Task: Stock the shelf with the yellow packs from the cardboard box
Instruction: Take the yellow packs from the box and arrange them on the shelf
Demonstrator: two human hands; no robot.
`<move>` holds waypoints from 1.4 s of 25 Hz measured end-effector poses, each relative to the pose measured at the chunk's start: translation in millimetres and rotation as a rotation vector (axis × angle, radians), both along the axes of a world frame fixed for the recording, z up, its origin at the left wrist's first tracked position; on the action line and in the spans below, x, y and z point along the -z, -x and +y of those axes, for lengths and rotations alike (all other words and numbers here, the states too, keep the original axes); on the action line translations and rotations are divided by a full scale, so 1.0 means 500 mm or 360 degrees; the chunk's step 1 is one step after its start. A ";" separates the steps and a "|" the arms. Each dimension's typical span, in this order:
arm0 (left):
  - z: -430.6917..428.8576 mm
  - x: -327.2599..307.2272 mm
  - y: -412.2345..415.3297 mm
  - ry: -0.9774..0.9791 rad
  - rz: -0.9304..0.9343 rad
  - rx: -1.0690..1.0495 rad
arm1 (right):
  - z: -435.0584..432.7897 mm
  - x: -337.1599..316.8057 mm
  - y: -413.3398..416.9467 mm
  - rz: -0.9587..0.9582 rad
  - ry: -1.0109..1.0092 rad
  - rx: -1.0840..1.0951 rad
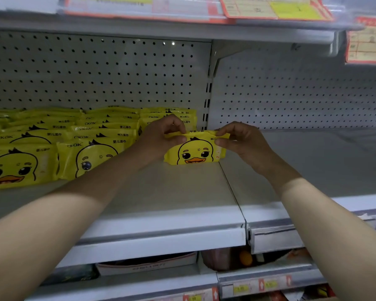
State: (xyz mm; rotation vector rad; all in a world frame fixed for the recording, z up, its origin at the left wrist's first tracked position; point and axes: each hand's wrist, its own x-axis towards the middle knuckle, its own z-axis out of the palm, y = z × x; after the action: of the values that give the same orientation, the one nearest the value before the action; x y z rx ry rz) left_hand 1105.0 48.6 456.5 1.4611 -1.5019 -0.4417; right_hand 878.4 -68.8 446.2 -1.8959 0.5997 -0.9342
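A yellow pack (195,152) with a cartoon duck face stands upright on the white shelf (172,192), near its right end. My left hand (161,137) pinches the pack's top left corner, and my right hand (241,137) pinches its top right corner. Left of it, several rows of the same yellow packs (59,140) stand one behind another, reaching back to the pegboard. The cardboard box is out of view.
A perforated back wall (96,72) closes the shelf. The neighbouring shelf bay (313,159) to the right holds nothing. An upper shelf with price tags (269,9) hangs overhead. Below, a lower shelf (161,266) carries other goods and price labels.
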 end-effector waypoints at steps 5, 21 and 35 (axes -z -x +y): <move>-0.007 -0.004 0.007 0.0002 0.0022 -0.0008 | -0.003 -0.003 -0.006 -0.0026 0.0015 0.0052; -0.008 -0.088 -0.039 -0.0272 -0.0572 -0.0256 | -0.007 -0.006 -0.077 -0.0177 0.0056 0.0168; -0.077 -0.074 -0.123 -0.0570 -0.1357 -0.0173 | 0.008 0.002 -0.203 0.0622 0.0465 0.0389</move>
State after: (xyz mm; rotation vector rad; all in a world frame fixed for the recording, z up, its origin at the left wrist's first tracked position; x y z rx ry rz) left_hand 1166.3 10.1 493.6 2.1645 -2.0457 0.0097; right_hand 980.1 -65.0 445.2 -2.3316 0.9882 -0.8408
